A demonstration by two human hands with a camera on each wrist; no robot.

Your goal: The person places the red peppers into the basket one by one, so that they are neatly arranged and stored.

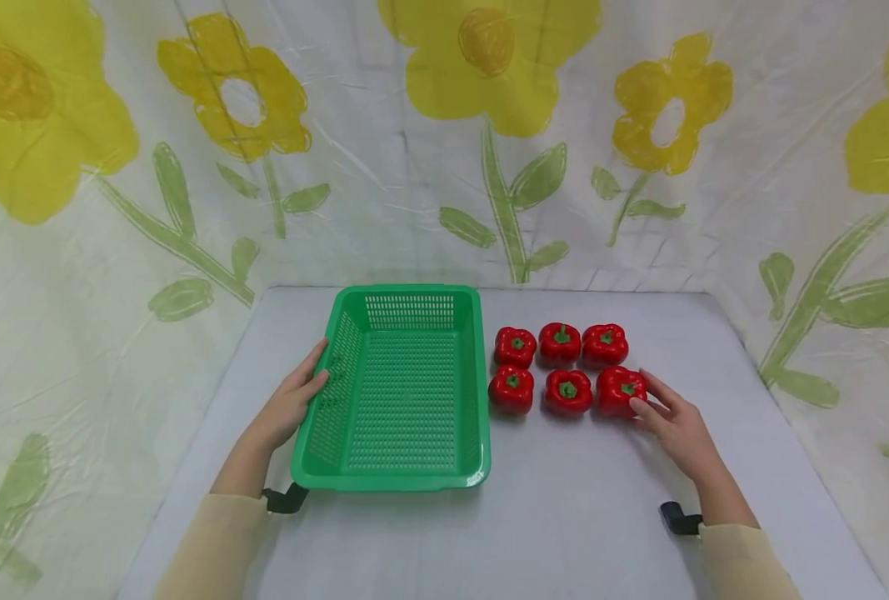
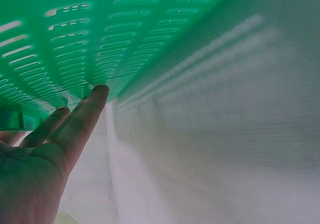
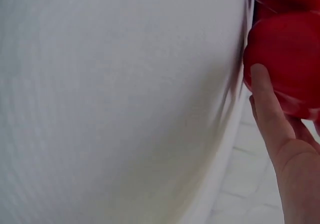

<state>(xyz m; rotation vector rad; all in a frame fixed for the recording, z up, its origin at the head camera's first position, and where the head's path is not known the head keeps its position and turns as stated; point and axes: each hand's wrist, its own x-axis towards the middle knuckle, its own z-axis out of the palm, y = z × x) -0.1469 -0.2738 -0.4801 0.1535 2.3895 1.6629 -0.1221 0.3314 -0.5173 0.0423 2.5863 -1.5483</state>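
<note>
A green plastic basket (image 1: 402, 482) with slotted walls sits left of centre on the table, nothing inside it. My left hand (image 1: 291, 404) holds its left rim; in the left wrist view the fingers (image 2: 82, 121) extend along the outer slotted wall beneath the rim. On the right, my right hand (image 1: 672, 425) grips the nearest-right red bell pepper (image 1: 618, 390), thumb on the near side and fingers round its far right side. The right wrist view shows that hand (image 3: 280, 129) against the pepper's glossy skin (image 3: 287, 54); some fingers are partly hidden.
Beside the gripped one, several more red bell peppers stand in two rows: a front middle one (image 1: 567, 393), a front left one (image 1: 511, 390) and others behind. The white table (image 1: 534, 517) is backed by a flower-patterned curtain (image 1: 384, 183).
</note>
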